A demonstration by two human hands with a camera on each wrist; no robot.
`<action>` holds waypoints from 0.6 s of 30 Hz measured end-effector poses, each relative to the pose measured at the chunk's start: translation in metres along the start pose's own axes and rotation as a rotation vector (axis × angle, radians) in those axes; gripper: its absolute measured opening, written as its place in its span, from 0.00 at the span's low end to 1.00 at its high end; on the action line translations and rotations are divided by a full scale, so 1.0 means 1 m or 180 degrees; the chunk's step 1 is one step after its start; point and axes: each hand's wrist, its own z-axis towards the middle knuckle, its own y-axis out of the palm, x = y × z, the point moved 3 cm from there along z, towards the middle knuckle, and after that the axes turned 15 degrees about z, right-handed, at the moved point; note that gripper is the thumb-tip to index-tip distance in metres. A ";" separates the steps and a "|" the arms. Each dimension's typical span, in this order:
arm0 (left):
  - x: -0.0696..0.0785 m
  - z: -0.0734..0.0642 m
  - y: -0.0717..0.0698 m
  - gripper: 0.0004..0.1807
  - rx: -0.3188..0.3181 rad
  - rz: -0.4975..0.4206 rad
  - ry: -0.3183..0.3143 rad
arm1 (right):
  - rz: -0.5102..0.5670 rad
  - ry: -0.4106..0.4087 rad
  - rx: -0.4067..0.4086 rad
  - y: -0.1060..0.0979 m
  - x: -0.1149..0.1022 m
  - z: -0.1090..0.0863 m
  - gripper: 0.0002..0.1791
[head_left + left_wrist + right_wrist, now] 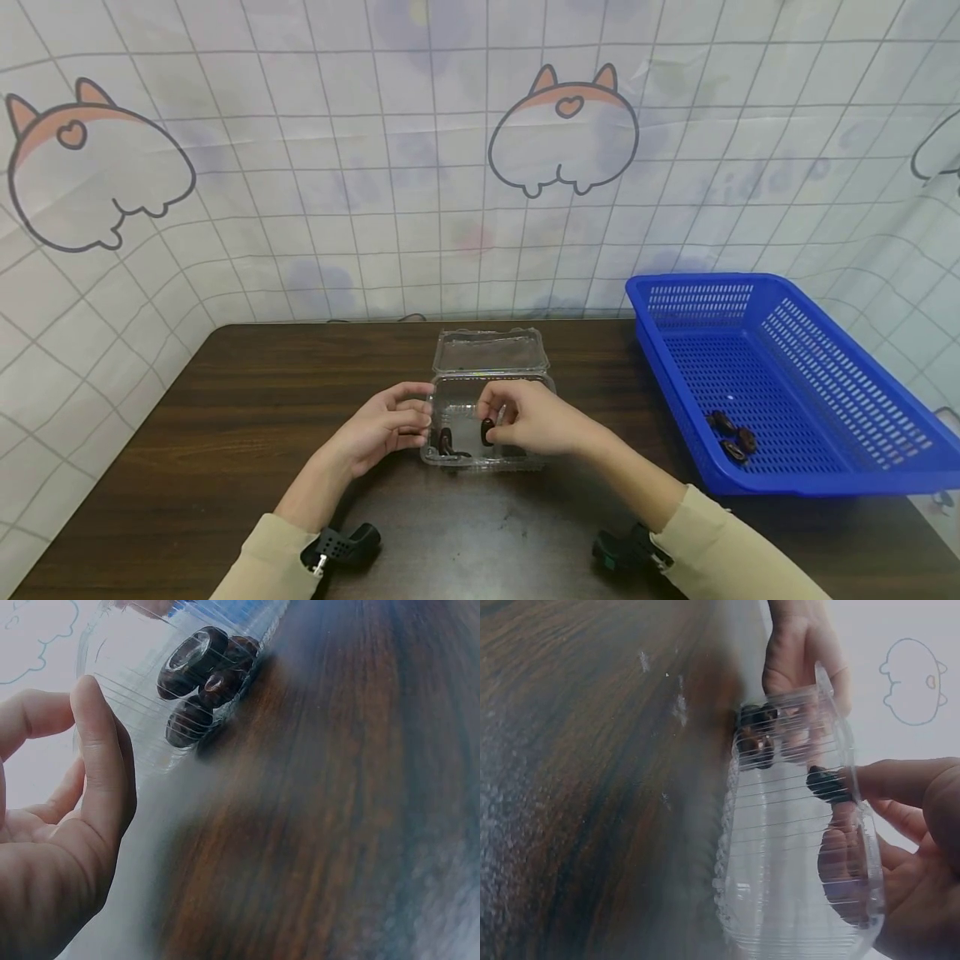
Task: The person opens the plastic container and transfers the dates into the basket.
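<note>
A clear plastic clamshell box (pixel 450 461) stands on the table with its lid (pixel 491 352) tipped back. Several dark brown dates (pixel 193 660) lie at its left end, seen through the wall in the left wrist view. My left hand (pixel 378 429) is at the box's left side, its loosely bent fingers touching the wall and rim. Over the inside of the box, my right hand (pixel 540 417) pinches one date (pixel 487 432) between thumb and fingers. The right wrist view shows that date (pixel 829 784) through the ribbed plastic, apart from the others.
On the right of the table is a blue plastic basket (pixel 825 482) with slotted walls. Several dates (pixel 731 435) lie in its near left corner. A patterned white cloth (pixel 450 250) hangs behind the dark wooden table (pixel 225 433).
</note>
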 end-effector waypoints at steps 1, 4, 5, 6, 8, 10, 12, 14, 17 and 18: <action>0.000 0.000 0.000 0.32 0.0003 0.0002 -0.0002 | 0.0004 -0.0008 -0.0002 0.000 -0.002 -0.001 0.09; 0.000 0.000 0.000 0.32 0.0009 0.0002 -0.0009 | 0.0014 -0.0033 -0.0005 -0.001 -0.005 -0.005 0.10; 0.000 0.000 0.000 0.32 0.0010 0.0004 -0.0009 | 0.0017 -0.0046 -0.0006 -0.001 -0.006 -0.007 0.10; 0.000 0.000 0.000 0.32 0.0008 0.0002 -0.0011 | 0.0013 -0.0064 -0.0006 -0.002 -0.006 -0.008 0.10; 0.000 0.000 0.000 0.32 0.0003 0.0005 -0.0005 | 0.0007 -0.0096 0.0005 -0.003 -0.007 -0.010 0.10; 0.000 0.000 -0.001 0.31 -0.0003 0.0002 0.0001 | 0.0005 -0.0120 0.0007 -0.003 -0.007 -0.013 0.09; 0.000 0.000 -0.001 0.31 -0.0006 -0.0003 0.0006 | 0.0011 -0.0140 0.0004 -0.004 -0.007 -0.015 0.09; 0.000 0.000 -0.001 0.31 -0.0008 -0.0007 0.0007 | 0.0021 -0.0151 0.0006 -0.005 -0.007 -0.017 0.10; 0.000 0.000 -0.001 0.31 -0.0012 -0.0018 0.0006 | -0.0001 -0.0157 0.0027 -0.006 -0.008 -0.021 0.10; 0.000 0.000 0.000 0.31 -0.0015 -0.0020 0.0006 | -0.0019 -0.0150 0.0044 -0.006 -0.009 -0.023 0.10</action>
